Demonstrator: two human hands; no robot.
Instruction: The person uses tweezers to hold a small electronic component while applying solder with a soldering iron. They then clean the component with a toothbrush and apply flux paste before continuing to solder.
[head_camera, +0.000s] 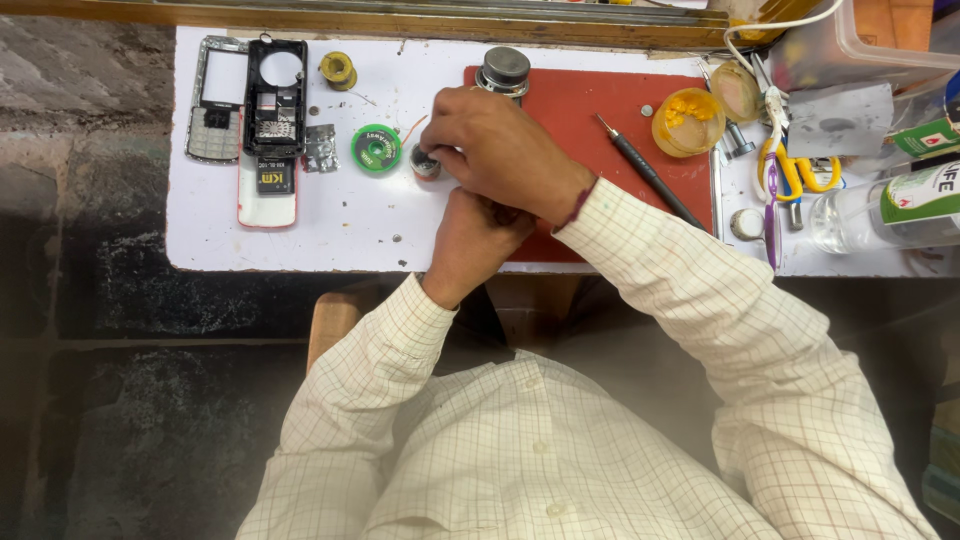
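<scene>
My right hand (500, 150) reaches across to the left and pinches a small round silver part (425, 164) on the white board (330, 225). My left hand (475, 240) sits closed just below it, under the right wrist; what it holds is hidden. Left of the hands lie a green solder-wick spool (376, 148), a small metal shield (321, 148), a black phone frame (276, 95), a silver keypad frame (218, 100) and a white phone back (266, 190). Behind the hands lies a red mat (620, 110).
A round metal speaker (503, 70) stands at the mat's back edge. A dark thin tool (650, 172) lies on the mat. To the right are a yellow flux pot (688, 120), yellow-handled scissors (795, 170), purple tweezers (771, 210) and a clear bottle (880, 210). A solder spool (338, 68) sits at the back.
</scene>
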